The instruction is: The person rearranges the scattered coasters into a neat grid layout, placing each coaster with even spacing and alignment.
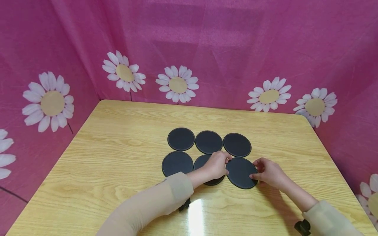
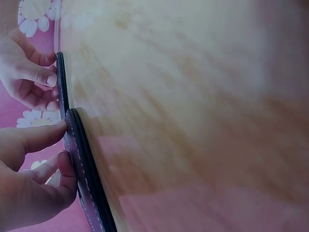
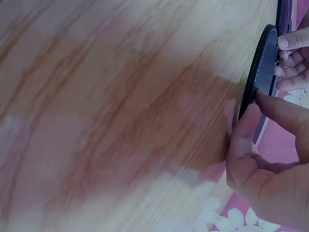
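Black round coasters with stitched rims lie flat on the wooden table in two rows of three. The front-right coaster is between both hands. My right hand pinches its right rim between thumb and fingertips; the right wrist view shows them close together on the edge of that coaster. My left hand reaches over the front-middle coaster, its bent fingers and thumb touching the left side of the front-right one. In the left wrist view the left fingertips rest along a coaster's stitched rim.
The front-left coaster is partly under my left sleeve. Behind stand the back-left coaster, the back-middle coaster and the back-right coaster. A pink curtain with daisies surrounds the wooden table.
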The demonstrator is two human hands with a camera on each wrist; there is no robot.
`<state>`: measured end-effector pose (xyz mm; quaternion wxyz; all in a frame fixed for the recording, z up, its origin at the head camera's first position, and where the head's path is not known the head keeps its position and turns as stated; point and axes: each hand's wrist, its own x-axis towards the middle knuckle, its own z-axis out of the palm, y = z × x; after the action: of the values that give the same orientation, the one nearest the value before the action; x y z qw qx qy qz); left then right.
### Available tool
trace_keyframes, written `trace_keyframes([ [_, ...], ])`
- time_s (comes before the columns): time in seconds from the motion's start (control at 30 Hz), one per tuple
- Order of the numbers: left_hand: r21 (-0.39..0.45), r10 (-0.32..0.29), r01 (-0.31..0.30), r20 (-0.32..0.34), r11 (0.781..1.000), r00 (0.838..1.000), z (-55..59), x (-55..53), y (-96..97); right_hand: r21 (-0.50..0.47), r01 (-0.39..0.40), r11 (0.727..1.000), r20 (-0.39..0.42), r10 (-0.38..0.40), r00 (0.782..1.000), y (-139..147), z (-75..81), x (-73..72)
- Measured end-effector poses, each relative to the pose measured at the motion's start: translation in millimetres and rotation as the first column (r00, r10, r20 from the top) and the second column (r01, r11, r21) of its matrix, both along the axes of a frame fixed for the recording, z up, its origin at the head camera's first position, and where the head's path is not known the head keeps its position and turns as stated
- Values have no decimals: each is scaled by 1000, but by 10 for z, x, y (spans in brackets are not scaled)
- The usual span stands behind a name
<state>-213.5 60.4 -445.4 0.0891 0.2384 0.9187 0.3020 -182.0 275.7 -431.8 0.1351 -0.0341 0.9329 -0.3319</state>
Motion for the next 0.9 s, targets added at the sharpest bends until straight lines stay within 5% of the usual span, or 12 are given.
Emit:
trace_keyframes([
  [0.9,-41,-19,20,12,999,1000,47,-36,-7,-28,-10,1000,36,11,999,24,22,-30],
])
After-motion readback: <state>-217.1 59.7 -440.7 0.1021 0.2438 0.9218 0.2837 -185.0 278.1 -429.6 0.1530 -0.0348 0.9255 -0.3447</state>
